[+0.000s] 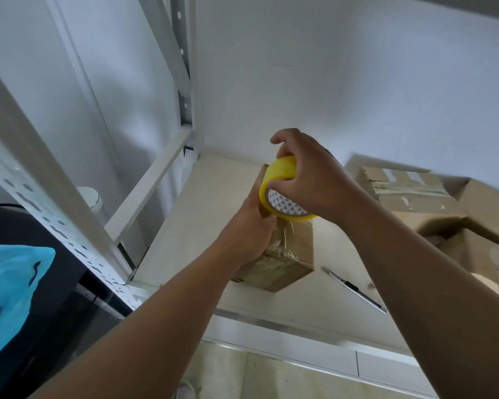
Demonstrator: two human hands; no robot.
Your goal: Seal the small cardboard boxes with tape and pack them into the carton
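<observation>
White walls and a perforated metal shelving frame [49,214] surround a pale table [213,197], where a person tapes a small cardboard box [288,260]. Fingers of the right hand [314,180] curl around a yellow tape roll [280,194], held against the box's upper end. Closed on the box's left side, the left hand [248,234] steadies it upright on the tabletop. Frayed tape strands cling to its front. A utility knife [355,289] lies just beside the box; an open carton [455,214] stands at right.
</observation>
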